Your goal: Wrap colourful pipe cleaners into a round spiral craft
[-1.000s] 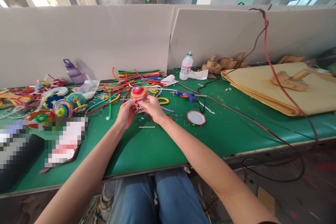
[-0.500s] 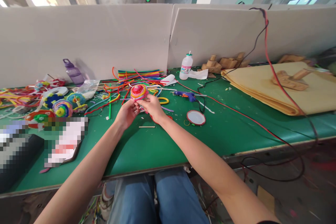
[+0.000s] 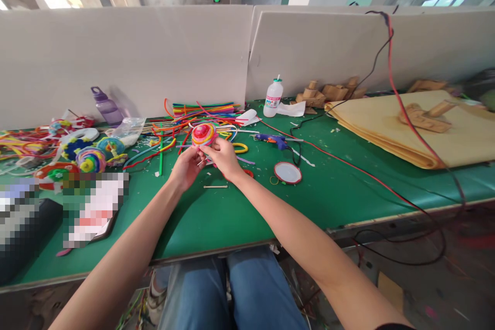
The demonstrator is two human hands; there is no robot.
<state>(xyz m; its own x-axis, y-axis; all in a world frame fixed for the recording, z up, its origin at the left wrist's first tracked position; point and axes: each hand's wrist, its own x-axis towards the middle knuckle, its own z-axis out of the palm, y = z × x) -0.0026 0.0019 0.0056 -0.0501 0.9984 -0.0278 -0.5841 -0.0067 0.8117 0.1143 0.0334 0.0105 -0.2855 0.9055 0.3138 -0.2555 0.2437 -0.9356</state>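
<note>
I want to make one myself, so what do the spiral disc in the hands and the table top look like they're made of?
Spiral disc: probably pipe cleaners coiled in bright rings, matt and fuzzy, like the loose stems behind it. Table top: seemingly a green rubbery mat, slightly glossy, laid over a board that shows at the front edge.

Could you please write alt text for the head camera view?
Both hands, left hand and right hand, hold a colourful coiled disc above a green table strewn with pipe cleaners, a glue gun nearby.

Glue gun lies right of the spiral disc, bottle behind.
</note>
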